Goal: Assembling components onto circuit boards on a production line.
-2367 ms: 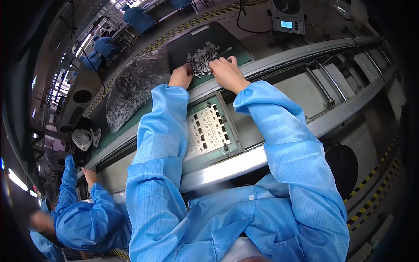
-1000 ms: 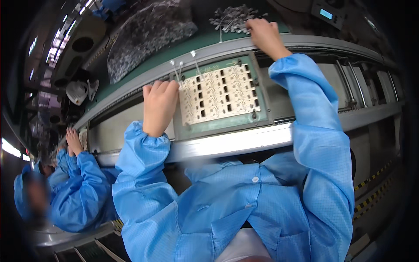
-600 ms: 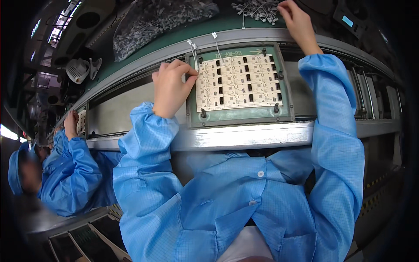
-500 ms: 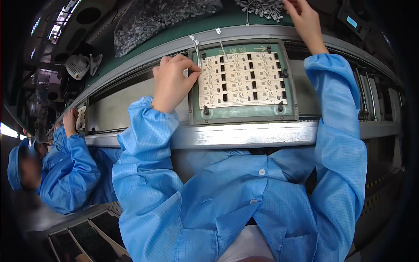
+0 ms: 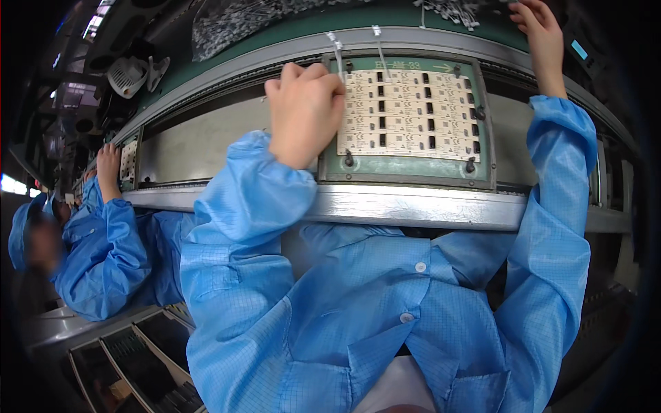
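The cream rectangular circuit panel, seated long axis left-to-right in the green framed fixture, lies directly right of the nearer left hand, grip curled, contents hidden; the right hand's grip, farther off, cannot be determined.

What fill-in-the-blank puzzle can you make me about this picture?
1. The person's sleeves are coloured ____.
2. The person's hand nearer the cream boards is the ____ one.
3. The plate under those boards is ____.
4. The wire pile lies to the ____ of the plastic bag.

Missing words: blue; left; green; right.
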A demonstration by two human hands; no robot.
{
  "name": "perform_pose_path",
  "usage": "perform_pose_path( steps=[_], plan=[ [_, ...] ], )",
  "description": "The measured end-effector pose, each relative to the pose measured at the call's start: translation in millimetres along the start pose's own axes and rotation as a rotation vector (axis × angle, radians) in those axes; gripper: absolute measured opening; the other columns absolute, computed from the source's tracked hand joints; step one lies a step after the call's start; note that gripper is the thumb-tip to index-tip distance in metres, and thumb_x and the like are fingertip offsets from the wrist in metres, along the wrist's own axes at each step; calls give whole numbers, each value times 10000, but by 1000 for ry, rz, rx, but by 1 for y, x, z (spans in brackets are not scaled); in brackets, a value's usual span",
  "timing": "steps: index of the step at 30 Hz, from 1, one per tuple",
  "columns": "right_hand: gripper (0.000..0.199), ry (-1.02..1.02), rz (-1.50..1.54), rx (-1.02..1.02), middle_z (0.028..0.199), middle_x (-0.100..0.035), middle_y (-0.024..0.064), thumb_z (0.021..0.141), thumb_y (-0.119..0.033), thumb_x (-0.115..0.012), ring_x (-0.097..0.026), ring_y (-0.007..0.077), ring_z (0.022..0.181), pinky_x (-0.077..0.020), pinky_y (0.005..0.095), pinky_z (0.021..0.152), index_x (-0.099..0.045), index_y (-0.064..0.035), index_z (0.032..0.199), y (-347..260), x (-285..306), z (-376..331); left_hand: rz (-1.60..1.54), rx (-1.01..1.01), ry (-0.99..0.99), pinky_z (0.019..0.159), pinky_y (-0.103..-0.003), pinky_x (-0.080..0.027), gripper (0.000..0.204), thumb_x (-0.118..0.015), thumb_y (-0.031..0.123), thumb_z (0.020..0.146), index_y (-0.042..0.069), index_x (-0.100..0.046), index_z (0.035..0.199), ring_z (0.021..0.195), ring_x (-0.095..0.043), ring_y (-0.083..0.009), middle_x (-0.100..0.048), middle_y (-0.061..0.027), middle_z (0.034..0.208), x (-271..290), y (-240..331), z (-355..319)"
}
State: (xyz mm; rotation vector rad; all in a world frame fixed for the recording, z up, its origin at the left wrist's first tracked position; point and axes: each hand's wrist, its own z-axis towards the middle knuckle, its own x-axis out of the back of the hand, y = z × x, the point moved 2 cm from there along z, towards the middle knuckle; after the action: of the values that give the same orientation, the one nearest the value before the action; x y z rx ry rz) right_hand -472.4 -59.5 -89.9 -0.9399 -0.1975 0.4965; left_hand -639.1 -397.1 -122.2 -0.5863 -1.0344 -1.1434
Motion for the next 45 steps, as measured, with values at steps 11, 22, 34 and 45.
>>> perform_pose_path(
  steps=[11, 22, 34, 45],
  plan=[
    [262, 87, -322, -64, 1077, -711, 23, 978, -223, -634, -641, 86, 915, -485, 218, 805, -673, -78, 1192, 54, 71, 18, 222, -79, 142, 775, -460, -369, 87, -644, 111, 722, 49, -697, 753, 915, -500, -273, -597, -56, 840, -8, 28, -16],
    [310, -43, -482, 85, 1048, -681, 48, 969, -160, -652, -607, 76, 861, -471, 203, 748, -601, -17, 1239, 42, 45, 7, 328, -108, 125, 769, -456, -366, 120, -650, 148, 740, 59, -716, 788, 883, -476, -271, -544, -74, 819, -17, 29, -15],
    [255, -119, -429, 87, 1030, -682, 0, 975, -198, -644, -600, 64, 871, -471, 199, 744, -682, -67, 1190, 29, 32, -2, 247, -119, 122, 741, -419, -373, 71, -629, 51, 706, 48, -614, 775, 871, -515, -265, -550, -71, 874, -9, 20, -11],
    [193, -194, -380, 107, 830, -665, 7, 930, -68, -614, -604, 83, 726, -463, 222, 646, -720, 13, 1068, -30, -6, -19, 34, -188, 15, 799, -419, -382, 81, -642, 97, 754, 35, -669, 798, 974, -508, -276, -588, -70, 960, 3, 21, -15]
  ],
)
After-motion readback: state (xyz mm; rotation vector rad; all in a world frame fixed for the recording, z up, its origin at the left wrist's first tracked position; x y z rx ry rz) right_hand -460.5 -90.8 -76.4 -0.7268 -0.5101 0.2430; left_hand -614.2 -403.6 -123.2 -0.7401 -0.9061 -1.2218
